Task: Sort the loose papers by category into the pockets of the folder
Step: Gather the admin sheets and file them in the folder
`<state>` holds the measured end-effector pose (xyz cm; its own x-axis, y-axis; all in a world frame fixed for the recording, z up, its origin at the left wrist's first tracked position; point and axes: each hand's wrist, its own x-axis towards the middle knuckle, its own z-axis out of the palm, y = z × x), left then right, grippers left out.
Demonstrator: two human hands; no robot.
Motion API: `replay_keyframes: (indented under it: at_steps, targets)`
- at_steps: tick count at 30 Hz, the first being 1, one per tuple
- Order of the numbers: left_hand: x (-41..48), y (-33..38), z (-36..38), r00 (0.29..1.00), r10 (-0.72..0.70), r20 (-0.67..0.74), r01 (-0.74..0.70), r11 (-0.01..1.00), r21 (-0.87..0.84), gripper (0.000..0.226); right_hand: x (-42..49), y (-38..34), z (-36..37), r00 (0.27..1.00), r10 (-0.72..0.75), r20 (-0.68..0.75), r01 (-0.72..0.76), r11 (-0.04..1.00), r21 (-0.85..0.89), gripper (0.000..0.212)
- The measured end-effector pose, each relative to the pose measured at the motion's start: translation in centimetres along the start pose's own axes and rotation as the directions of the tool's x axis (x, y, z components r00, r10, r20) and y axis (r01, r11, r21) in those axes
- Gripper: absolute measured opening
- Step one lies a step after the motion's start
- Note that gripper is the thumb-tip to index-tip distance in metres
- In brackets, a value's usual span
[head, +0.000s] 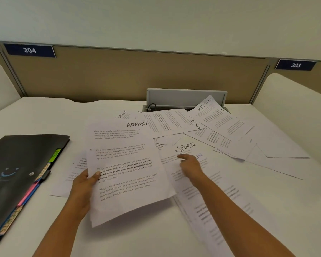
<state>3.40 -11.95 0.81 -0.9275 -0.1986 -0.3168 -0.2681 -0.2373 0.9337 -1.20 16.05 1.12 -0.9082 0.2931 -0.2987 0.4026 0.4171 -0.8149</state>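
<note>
Just left of centre, a printed sheet headed ADMIN (126, 164) was held up off the table (44, 112) by the left hand (83, 184), its left edge pinched between the thumb on top and the fingers underneath. The right hand (190, 166) was stretched forward over the loose papers (230, 130), its fingers (182, 156) extended and gripping nothing, the forefinger tip laid on a sheet headed SPORTS (185, 147), just below the heading. More sheets were spread in overlapping layers across the middle and right of the table, several of them marked ADMIN and one partly hidden under the held sheet. The folder (17, 173), black and closed, was laid flat at the left of the table, apart from the pile, with coloured tabs (55, 154) showing along its right edge. At the back, a grey box (185, 96) with a raised flap was partly covered by papers, and two number plates, 304 (29, 50) and 303 (296, 65), were fixed to the tan partition (137, 75).
</note>
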Motion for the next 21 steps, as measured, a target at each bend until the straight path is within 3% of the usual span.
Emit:
replay_keyframes:
  at_steps: [3, 5, 7, 10, 16, 21]
  targets:
    - [-0.2, 0.1, 0.0, 1.000, 0.010, -0.005, -0.010, 1.000, -0.014, 0.022, 0.9, 1.4, -2.7, 0.981, -0.084, -0.176, 0.038, 0.967, -0.251, 0.037]
    - [-0.3, 0.1, 0.2, 1.000, 0.013, -0.007, -0.014, 1.000, -0.015, 0.019, 1.4, 2.5, -4.8, 0.967, -0.053, -0.250, -0.073, 0.880, -0.469, 0.039]
    - [-0.3, 0.0, 0.4, 1.000, 0.016, -0.010, -0.016, 1.000, -0.016, 0.018, 1.6, 3.3, -6.4, 0.959, 0.065, -0.275, -0.217, 0.792, -0.571, 0.062]
    - [-0.2, -0.3, 0.4, 1.000, 0.017, -0.005, -0.017, 1.000, -0.006, 0.017, 1.8, 4.1, -7.4, 0.947, 0.148, -0.285, -0.289, 0.781, -0.554, 0.084]
    - [-0.2, -0.5, 0.6, 1.000, 0.029, 0.009, -0.029, 1.000, -0.004, 0.020, 3.2, 4.7, -7.4, 0.956, 0.191, -0.222, -0.268, 0.878, -0.397, 0.071]
    - [0.0, -0.5, 0.0, 0.999, 0.035, -0.021, -0.035, 0.999, 0.011, 0.027, 3.0, 4.1, -7.5, 0.956, 0.163, -0.246, -0.265, 0.841, -0.471, 0.077]
